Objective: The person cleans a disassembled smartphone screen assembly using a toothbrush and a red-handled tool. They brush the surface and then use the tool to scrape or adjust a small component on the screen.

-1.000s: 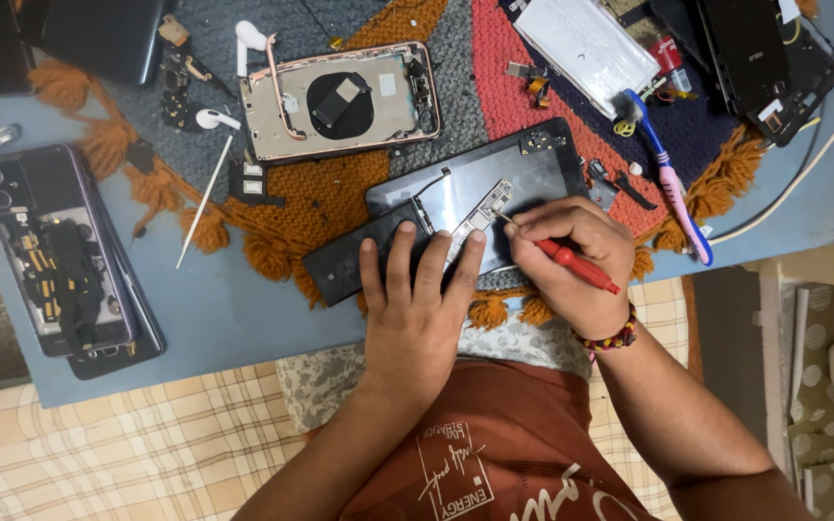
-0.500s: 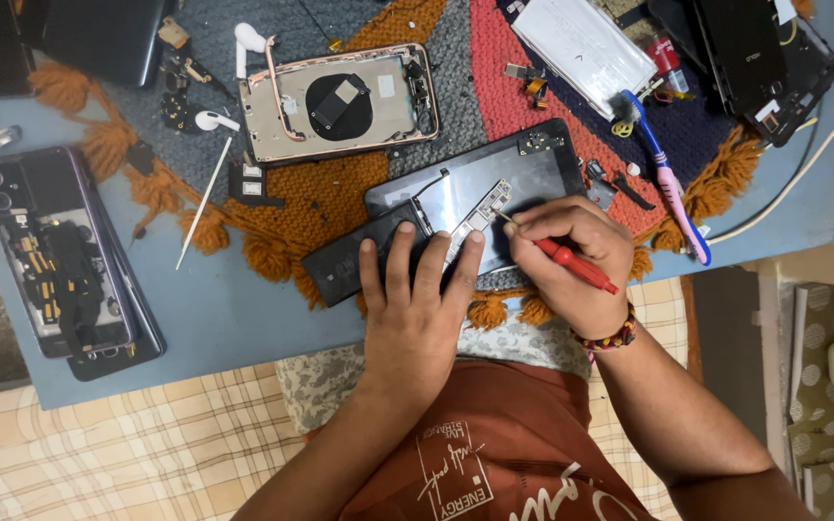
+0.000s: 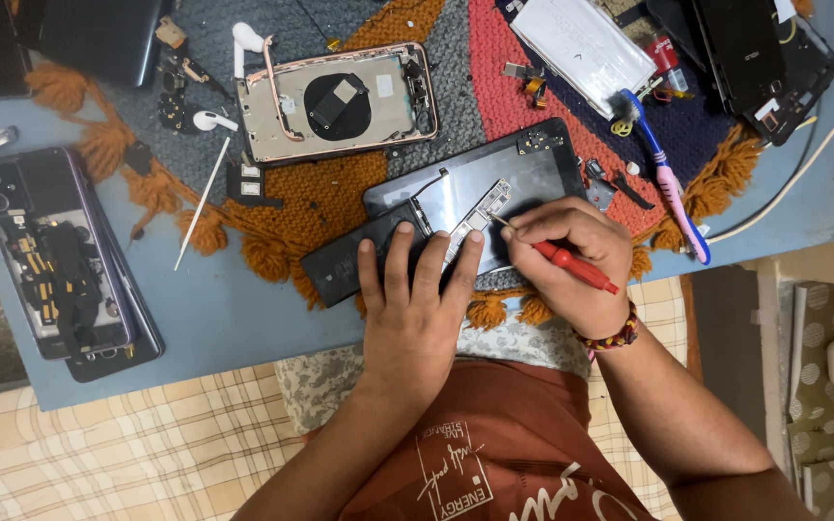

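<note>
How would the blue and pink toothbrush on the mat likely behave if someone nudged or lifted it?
The toothbrush looks slim and plastic, so probably light and stiff. It lies flat on the woven mat, whose rough weave would likely stop it sliding. Its handle end overhangs the mat's fringe, so a nudge might tip it onto the table.

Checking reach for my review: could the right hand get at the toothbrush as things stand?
Probably yes: the toothbrush lies uncovered just beyond the right hand, with nothing between, but the hand would have to put down its red screwdriver first.

A single head-worn camera looks almost straight down from close above, over the person's lap, at the near edge of the blue table (image 3: 243,318) and its woven mat (image 3: 340,193).
</note>
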